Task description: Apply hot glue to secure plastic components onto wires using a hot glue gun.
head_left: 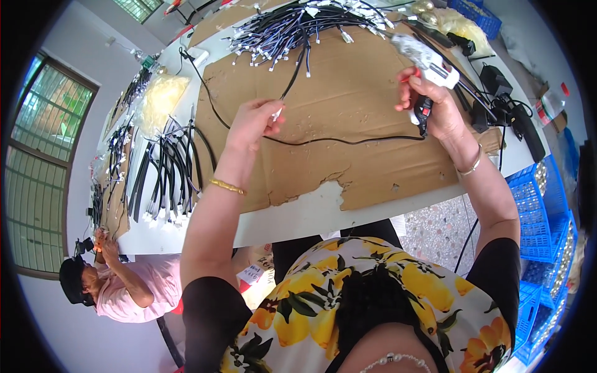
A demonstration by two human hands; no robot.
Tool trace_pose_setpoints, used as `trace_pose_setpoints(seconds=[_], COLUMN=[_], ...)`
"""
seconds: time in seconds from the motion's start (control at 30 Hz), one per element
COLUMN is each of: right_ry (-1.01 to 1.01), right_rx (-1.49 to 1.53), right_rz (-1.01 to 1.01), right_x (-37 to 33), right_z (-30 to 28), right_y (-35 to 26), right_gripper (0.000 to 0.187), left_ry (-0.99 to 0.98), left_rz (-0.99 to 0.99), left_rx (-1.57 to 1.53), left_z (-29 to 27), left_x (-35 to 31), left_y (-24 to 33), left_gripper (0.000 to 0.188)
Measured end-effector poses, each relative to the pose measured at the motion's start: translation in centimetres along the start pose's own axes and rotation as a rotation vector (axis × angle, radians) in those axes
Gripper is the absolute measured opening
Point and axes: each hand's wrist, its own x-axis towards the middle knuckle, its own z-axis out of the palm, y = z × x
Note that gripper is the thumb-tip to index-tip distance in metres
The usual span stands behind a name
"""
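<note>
Black cable [296,73] runs from your left hand [258,121] above the cardboard [367,81] up to the heap of connector leads [273,34]; a sharp tug could drag neighbouring leads along if they are tangled. Farther right, the power cord [348,141] crosses behind your left hand to the glue gun [444,73], so a wide swing might snag it; its nozzle points toward the heap and could drip on leads if lowered. Your left thumb and fingers are pinched closed on the cable end, at a white tip; your right hand [435,102] is wrapped around the gun's handle, some fingers loosely curled.
</note>
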Motion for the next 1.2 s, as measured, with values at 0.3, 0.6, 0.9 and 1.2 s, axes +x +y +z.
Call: trace_pose_setpoints(seconds=[0.3,0.6,0.9,1.2], right_ry=[-0.241,-0.366,-0.395,-0.394], right_rx=[-0.103,-0.16,0.101,0.03], right_rz=[0.133,0.291,0.172,-0.099], right_x=[4.0,9.3,9.7,7.7], right_z=[7.6,10.8,9.4,10.2], right_y=[0.4,3.1,2.8,-1.1], right_gripper=[0.026,0.026,0.025,0.022], left_ry=[-0.199,-0.057,-0.221,-0.236], left_rz=[0.228,0.248,0.305,0.378], left_rx=[-0.736,-0.556,-0.529,-0.639], left_z=[2.7,3.3,3.3,3.6], left_x=[-3.8,-3.9,-3.9,-5.6], left_y=[0.5,-0.1,-0.6,2.0], left_gripper=[0.021,0.027,0.032,0.033])
